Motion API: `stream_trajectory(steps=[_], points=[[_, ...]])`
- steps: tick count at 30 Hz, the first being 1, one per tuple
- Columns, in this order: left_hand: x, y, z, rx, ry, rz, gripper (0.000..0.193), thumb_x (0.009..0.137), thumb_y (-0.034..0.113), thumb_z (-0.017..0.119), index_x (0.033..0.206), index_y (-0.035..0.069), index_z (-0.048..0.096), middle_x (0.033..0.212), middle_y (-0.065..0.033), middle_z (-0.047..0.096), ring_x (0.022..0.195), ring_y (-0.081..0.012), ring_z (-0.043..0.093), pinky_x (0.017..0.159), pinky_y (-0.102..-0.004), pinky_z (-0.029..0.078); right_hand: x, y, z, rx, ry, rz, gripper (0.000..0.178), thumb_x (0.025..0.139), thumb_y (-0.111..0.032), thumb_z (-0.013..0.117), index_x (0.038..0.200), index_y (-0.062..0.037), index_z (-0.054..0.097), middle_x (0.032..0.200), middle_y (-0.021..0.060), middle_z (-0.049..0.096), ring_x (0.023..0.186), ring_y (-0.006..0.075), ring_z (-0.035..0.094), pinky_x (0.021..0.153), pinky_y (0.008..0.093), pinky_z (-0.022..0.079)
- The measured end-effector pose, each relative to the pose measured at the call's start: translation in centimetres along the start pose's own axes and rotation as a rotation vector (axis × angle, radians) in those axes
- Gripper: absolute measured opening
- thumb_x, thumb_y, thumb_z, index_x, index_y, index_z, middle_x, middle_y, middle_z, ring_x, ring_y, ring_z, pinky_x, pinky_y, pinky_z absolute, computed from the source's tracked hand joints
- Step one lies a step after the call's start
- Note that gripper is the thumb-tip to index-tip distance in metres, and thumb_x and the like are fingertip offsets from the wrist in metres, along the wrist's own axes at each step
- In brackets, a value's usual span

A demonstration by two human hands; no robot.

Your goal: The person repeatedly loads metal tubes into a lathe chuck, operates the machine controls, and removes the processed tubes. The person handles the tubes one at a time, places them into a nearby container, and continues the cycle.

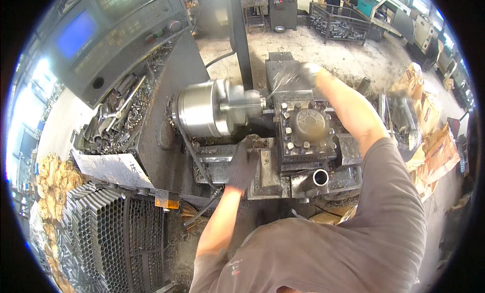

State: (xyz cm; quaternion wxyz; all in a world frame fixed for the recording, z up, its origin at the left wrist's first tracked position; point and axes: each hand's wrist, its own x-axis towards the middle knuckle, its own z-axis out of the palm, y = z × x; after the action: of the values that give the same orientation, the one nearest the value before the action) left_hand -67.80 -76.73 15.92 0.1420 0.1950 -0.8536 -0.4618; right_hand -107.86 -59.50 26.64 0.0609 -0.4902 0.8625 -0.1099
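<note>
First speaker: Where are the worker's hands?

Second speaker: The left hand [243, 166], dark-gloved, lies over a metal slide [269, 178]; the right hand [302, 77], gloved and blurred by motion, reaches across on the far side, thin pale strands [284, 82] beside its fingers; the two are well apart, and whether either is closed on anything cannot be told.

First speaker: And the workpiece?

Second speaker: The metal workpiece [242, 107], blurred, sits at the front of a silvery chuck [196, 110]; it is beyond the left hand and to the left of the right.

First speaker: What stands close by?

Second speaker: A bolt-ringed tool post [309, 124], on the near side of the right hand; an open-ended tube [314, 182], to the right of the left hand.

First speaker: Farther out?

Second speaker: Left of both hands, a long-handled tool [126, 102] on metal shavings [135, 116]; beyond that, a blue screen [76, 33]; nearer the body, stacked tubes [101, 225]; far to the right of both hands, brown paper sacks [438, 156].
</note>
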Motion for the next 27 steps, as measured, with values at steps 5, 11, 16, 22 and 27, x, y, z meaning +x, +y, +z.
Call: stream_trajectory(steps=[5,11,16,22,27], points=[[-9.9,-5.4,-4.2,0.173,0.087,0.043,0.031,0.102,0.025,0.067,0.128,0.009,0.071,0.12,-0.0219,0.075,0.112,-0.0397,0.073,0.097,-0.0496,0.056,-2.0,4.1,-2.4,-0.123,-0.012,0.767,0.057,0.109,-0.059,0.052,0.14,-0.0167,0.073,0.137,0.0121,0.075,0.118,0.0281,0.074,0.102,0.0351,0.058],[-12.9,-8.2,-3.3,-0.065,-0.008,-0.124,0.027,0.102,0.025,0.069,0.123,0.008,0.074,0.116,-0.0194,0.077,0.112,-0.0422,0.073,0.098,-0.0487,0.057,3.1,-6.8,3.7,0.449,-0.377,-0.14,0.047,0.092,-0.041,0.083,0.109,0.003,0.077,0.105,0.0118,0.081,0.086,0.0243,0.075,0.073,0.0415,0.06],[-15.7,-10.2,-2.7,-0.023,0.022,-0.196,0.027,0.101,0.02,0.069,0.123,0.006,0.073,0.115,-0.0217,0.076,0.109,-0.0445,0.072,0.096,-0.0468,0.057,5.8,-9.3,6.1,-0.124,-0.571,-0.052,0.047,0.083,-0.036,0.091,0.118,-0.0063,0.08,0.109,0.0085,0.082,0.086,0.0271,0.076,0.071,0.0411,0.062],[-21.8,-20.6,-2.2,0.261,-0.091,-0.308,0.03,0.099,0.023,0.067,0.123,0.007,0.073,0.119,-0.0235,0.074,0.111,-0.0455,0.071,0.094,-0.0519,0.055,7.0,-5.1,5.4,0.287,-0.614,0.049,0.047,0.084,-0.033,0.084,0.122,-0.0059,0.077,0.108,0.0139,0.08,0.088,0.0305,0.076,0.076,0.0417,0.062],[-28.8,-33.8,-3.0,0.858,-0.472,0.131,0.026,0.09,0.024,0.071,0.112,0.012,0.079,0.115,-0.0197,0.076,0.112,-0.0414,0.07,0.095,-0.0524,0.057,2.8,-1.8,4.1,0.244,-0.426,0.047,0.046,0.086,-0.03,0.078,0.123,-0.0039,0.074,0.101,0.018,0.079,0.085,0.0326,0.075,0.077,0.0429,0.061]])
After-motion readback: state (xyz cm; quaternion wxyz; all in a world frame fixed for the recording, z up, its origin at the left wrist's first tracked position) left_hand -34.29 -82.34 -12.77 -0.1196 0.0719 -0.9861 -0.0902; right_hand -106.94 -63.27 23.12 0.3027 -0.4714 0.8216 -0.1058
